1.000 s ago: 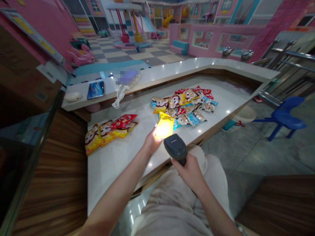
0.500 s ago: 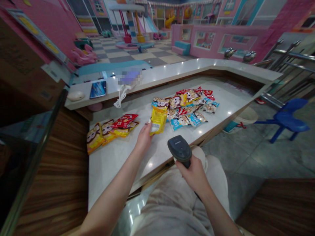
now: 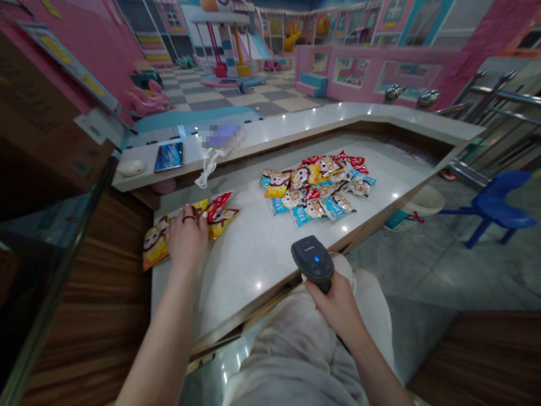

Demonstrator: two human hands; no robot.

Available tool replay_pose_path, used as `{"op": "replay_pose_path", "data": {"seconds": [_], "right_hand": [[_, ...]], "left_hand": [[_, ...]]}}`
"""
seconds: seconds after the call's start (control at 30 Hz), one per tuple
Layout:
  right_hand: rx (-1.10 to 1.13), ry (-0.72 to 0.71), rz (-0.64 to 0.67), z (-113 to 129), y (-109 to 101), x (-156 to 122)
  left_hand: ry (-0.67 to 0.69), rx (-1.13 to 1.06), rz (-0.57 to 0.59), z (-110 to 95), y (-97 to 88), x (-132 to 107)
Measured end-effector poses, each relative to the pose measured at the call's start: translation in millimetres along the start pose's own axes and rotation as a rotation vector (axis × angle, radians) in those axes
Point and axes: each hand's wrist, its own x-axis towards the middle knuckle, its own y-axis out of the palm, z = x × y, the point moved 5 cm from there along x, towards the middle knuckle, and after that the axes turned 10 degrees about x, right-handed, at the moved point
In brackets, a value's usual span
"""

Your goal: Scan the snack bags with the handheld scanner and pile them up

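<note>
My left hand [image 3: 185, 239] rests on the small pile of snack packets [image 3: 153, 247] at the left of the white counter [image 3: 262, 245]. Its fingers are closed on a yellow snack packet [image 3: 199, 207] that lies on that pile. My right hand [image 3: 338, 309] grips the handle of a dark barcode scanner [image 3: 313, 260], held above the counter's near edge with a blue light showing on its top. A larger heap of yellow, red and blue snack packets [image 3: 318, 186] lies farther back on the counter, apart from both hands.
A raised ledge behind the counter carries a phone [image 3: 168, 156], a white oval object [image 3: 131, 167] and a coiled white cable [image 3: 207, 170]. A blue plastic chair [image 3: 499, 206] and a bucket [image 3: 416, 204] stand on the floor to the right. Wooden panelling rises at the left.
My left hand has carried the yellow packet from in front of the scanner leftwards and set it down on the small pile. The scanner has stayed in my right hand; its bright beam is gone.
</note>
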Motion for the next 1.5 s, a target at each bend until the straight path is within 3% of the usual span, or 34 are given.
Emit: {"op": "replay_pose_path", "data": {"seconds": [0.1,0.2,0.37,0.43,0.53,0.67,0.87,1.07,1.2,1.33,1.5], "right_hand": [[-0.013,-0.006,-0.013,-0.5,-2.0,1.0],[-0.018,-0.025,-0.032,-0.5,-3.0,2.1],[-0.01,-0.012,-0.03,-2.5,-0.8,3.8],[-0.006,-0.005,-0.026,-3.4,-0.3,4.2],[0.008,-0.003,-0.02,-4.2,-1.0,4.2],[0.01,-0.023,-0.036,-3.5,-3.9,4.0],[0.017,0.015,-0.018,-2.9,-4.7,3.3],[0.019,0.02,-0.022,-2.4,-3.6,1.7],[0.02,0.016,-0.011,-3.3,1.5,0.5],[0.018,0.013,-0.013,-4.4,4.6,-0.2],[0.006,-0.01,-0.059,-4.5,0.3,3.5]], "left_hand": [[0.072,-0.103,-0.103,-28.4,-7.2,2.4],[0.245,-0.357,-0.028,-84.0,-0.2,7.1],[0.316,-0.618,0.168,-174.3,56.5,25.5],[0.292,-0.632,0.191,-197.0,83.4,35.1],[0.238,-0.625,0.24,-214.8,113.2,45.7],[0.194,-0.64,0.293,-216.4,120.4,51.0],[0.025,-1.021,0.336,-185.0,87.2,37.0],[-0.377,-1.715,0.71,-150.5,63.6,-27.8],[-0.597,-1.914,1.003,-141.8,62.1,-65.0],[-0.565,-1.992,1.179,-145.3,63.7,-74.5],[-0.482,-1.981,1.184,-147.7,66.3,-73.2]]}}
